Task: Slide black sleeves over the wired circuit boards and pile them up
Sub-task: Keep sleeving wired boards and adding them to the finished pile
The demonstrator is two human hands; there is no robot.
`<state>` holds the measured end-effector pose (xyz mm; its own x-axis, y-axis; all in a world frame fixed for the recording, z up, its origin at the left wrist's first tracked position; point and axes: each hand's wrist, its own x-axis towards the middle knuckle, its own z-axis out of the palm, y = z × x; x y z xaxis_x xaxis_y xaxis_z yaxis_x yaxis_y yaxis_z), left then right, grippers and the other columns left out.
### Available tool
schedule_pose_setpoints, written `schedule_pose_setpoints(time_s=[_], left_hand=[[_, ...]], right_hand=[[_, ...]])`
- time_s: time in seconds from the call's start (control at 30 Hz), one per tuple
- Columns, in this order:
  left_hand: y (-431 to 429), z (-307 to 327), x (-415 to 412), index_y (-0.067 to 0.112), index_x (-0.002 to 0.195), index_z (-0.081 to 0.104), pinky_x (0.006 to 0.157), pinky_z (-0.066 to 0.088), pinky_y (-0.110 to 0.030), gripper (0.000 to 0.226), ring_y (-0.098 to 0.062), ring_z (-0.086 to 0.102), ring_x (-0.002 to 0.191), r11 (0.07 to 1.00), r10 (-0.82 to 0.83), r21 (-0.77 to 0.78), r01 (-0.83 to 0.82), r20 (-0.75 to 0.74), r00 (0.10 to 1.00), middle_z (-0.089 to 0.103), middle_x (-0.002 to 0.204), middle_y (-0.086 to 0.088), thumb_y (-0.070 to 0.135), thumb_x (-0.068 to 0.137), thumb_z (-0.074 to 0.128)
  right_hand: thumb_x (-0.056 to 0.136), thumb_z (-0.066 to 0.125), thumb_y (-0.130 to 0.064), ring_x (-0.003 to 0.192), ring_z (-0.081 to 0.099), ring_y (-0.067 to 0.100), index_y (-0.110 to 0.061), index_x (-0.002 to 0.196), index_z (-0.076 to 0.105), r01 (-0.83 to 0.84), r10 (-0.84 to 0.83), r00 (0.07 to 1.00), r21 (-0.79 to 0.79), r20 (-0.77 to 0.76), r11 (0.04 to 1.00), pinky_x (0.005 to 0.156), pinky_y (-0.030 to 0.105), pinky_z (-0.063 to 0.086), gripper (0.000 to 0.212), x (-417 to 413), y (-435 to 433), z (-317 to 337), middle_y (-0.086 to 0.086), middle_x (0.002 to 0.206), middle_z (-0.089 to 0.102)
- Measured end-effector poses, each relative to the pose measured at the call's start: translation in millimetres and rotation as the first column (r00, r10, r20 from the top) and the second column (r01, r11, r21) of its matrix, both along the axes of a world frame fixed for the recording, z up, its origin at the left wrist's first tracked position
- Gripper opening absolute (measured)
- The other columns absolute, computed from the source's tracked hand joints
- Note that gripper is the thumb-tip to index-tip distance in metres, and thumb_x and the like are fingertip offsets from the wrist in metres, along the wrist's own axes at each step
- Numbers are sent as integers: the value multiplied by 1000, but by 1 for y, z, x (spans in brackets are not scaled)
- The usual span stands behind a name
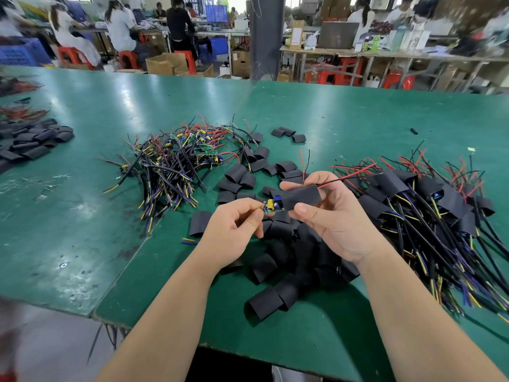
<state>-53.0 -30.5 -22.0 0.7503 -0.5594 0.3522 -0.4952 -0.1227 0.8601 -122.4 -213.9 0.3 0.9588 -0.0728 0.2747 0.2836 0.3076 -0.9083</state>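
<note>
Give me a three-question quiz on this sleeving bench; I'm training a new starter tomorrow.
1. True or false: the black sleeve gripped by the right hand already covers the whole circuit board.
2. Which pile lies on the person's right: A) bare wired boards, B) sleeved boards, C) empty sleeves?
3. What colours are the wires leaving the sleeve's far end?

Key: 1 false, the board's near end is still exposed. 2 B, the sleeved boards. 3 red and black.
</note>
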Motion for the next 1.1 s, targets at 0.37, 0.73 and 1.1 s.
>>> schedule_pose_setpoints(time_s=[0.37, 0.73, 1.1], left_hand=[[1, 1, 2, 38, 76, 64, 51, 31, -10, 27, 0, 37, 47, 995, -76, -81, 65, -149, 986, 60, 60, 7, 22, 91, 48], [-2, 4, -4, 33, 67, 62, 59, 38, -14, 39, -2, 48, 53, 1000, 5, -20, -6, -38, 999, 61, 56, 5, 7, 95, 55], [-1, -2, -2, 25, 74, 69, 55, 38, -14, 25, -3, 48, 51, 999, 8, 40, -8, -1, 1000, 57, 53, 9, 10, 92, 60]], right_hand=[[68, 72, 1, 100, 69, 22, -9, 98, 54, 4, -3, 1000, -89, 19, 996, 78, 27, 55, 37, 1, -2, -1, 9, 111, 71], [70, 72, -4, 103, 68, 25, -3, 103, 56, 62, -66, 998, -194, -15, 979, 82, 26, 54, 36, 1, 0, -4, 10, 110, 72], [72, 78, -6, 83, 70, 16, -12, 96, 65, 129, -189, 976, -425, -104, 896, 80, 26, 56, 29, 2, 4, -7, 5, 94, 75]])
